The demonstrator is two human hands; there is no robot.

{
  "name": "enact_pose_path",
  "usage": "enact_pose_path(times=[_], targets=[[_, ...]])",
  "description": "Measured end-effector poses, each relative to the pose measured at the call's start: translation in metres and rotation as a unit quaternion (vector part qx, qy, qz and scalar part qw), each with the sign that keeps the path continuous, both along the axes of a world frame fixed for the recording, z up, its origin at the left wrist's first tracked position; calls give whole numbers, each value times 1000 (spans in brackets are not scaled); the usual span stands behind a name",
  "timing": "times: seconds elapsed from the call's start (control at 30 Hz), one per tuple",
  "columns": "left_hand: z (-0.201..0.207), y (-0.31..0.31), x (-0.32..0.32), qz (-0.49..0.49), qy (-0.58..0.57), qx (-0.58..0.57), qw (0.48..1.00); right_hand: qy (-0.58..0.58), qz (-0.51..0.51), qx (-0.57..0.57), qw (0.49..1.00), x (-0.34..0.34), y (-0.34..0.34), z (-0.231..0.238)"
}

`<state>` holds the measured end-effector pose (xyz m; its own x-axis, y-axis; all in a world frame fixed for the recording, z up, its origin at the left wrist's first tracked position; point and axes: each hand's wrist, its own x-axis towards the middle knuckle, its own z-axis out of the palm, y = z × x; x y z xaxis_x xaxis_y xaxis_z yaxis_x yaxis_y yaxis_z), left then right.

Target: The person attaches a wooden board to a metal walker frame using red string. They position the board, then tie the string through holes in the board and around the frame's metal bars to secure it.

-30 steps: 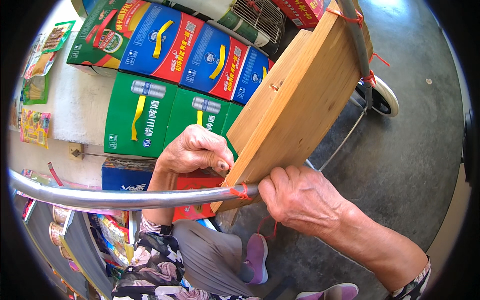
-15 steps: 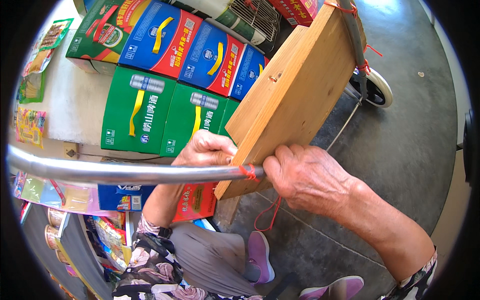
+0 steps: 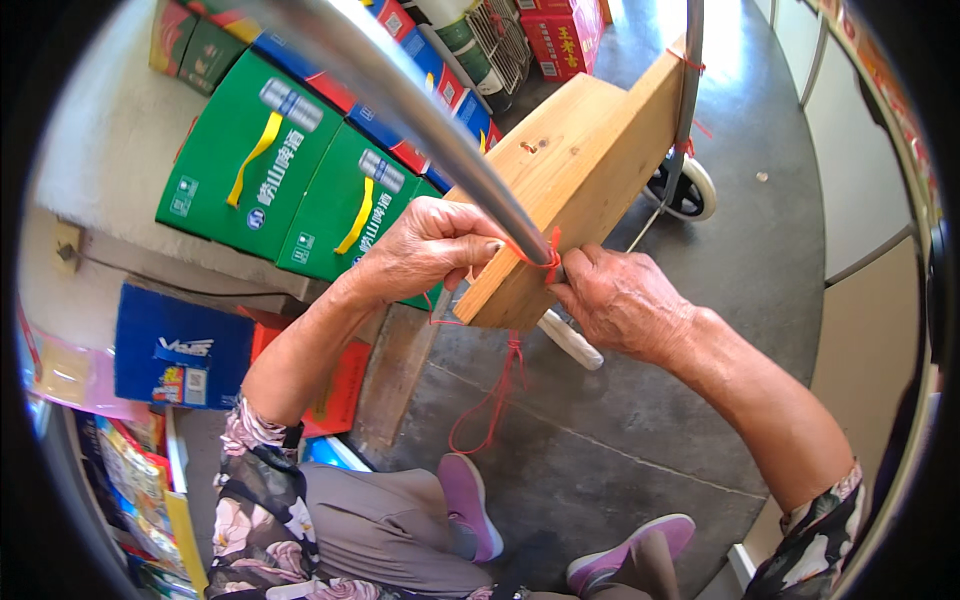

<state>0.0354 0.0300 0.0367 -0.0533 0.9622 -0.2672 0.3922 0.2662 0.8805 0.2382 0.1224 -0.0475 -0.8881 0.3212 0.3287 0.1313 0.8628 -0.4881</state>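
Observation:
A wooden board assembly [image 3: 585, 165] stands tilted before me, against a metal tube [image 3: 455, 155] that slants in from the upper left. Red cord [image 3: 548, 262] is looped round the tube at the board's near corner. My left hand [image 3: 425, 250] is closed at that corner, its thumb and forefinger pinching the cord. On the other side of the tube my right hand [image 3: 625, 305] is closed, its curled fingertips beside the loop; what they hold is hidden. A long loop of the same cord hangs below the board.
Green cartons [image 3: 240, 150] with yellow handles stand at the left, blue and red ones behind them. A blue box [image 3: 180, 345] and snack packets [image 3: 135, 470] are nearer. White-rimmed wheels [image 3: 690, 190] sit under the frame on the grey floor [image 3: 640, 430].
The metal tube has gone from nearly level to a steep slant across the view. The board's near corner and both hands appear higher, still at the cord loop.

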Motion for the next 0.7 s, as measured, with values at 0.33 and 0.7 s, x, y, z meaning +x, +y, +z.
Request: enact_pose_path(times=[0.33,0.7], targets=[[-3,-26,-13,-50,118,91,988,44,-98,-109,988,10,-40,7],[12,4,-11,-209,420,253,846,13,-81,29,996,-7,-23,2]])
